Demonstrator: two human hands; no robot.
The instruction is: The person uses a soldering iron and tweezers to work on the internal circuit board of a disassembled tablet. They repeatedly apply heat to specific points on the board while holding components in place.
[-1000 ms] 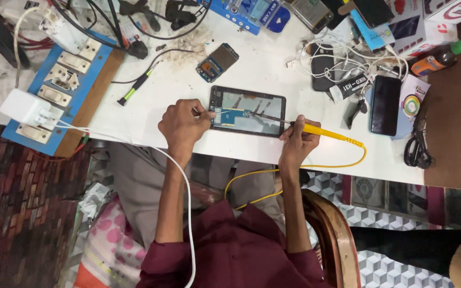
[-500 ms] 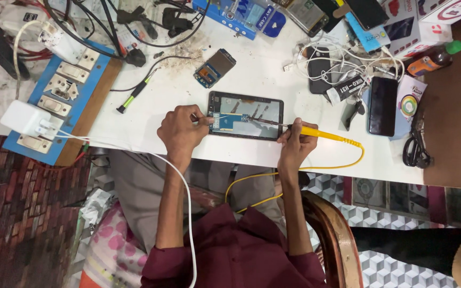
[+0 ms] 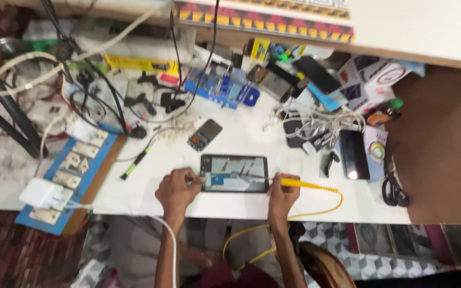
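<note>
Left hand [image 3: 177, 190] curled shut on a thin metal tweezer-like tool [image 3: 194, 180], tip touching the left edge of an opened flat rectangular black-framed phone with exposed insides [image 3: 234, 173]. Right hand [image 3: 283, 193] clamped on a yellow-handled soldering iron with a yellow cord [image 3: 301, 184], its thin metal tip reaching over the right part of the phone's open face. Hands are apart, one at each short end of the phone. The phone lies flat near the front edge of the white worktable [image 3: 241, 144], between both hands. The yellow cord loops right, then drops off the table edge. Behind the phone, a small dark phone part with a coloured screen [image 3: 205, 134] lies tilted; left of it, a black-handled screwdriver with a green tip [image 3: 135, 163]. Right of the right hand: a black smartphone lying face up [image 3: 354, 154], a tangle of white cables [image 3: 321, 125], black scissors [image 3: 393, 188] at the table's right edge. Far left: a blue board with white switches and sockets [image 3: 73, 176] with a white charger block [image 3: 42, 193] plugged in, its white cable running down past the left forearm. Back of table: a blue repair mat or tray [image 3: 222, 88], several more phones, boxes; too cluttered to tell apart.
</note>
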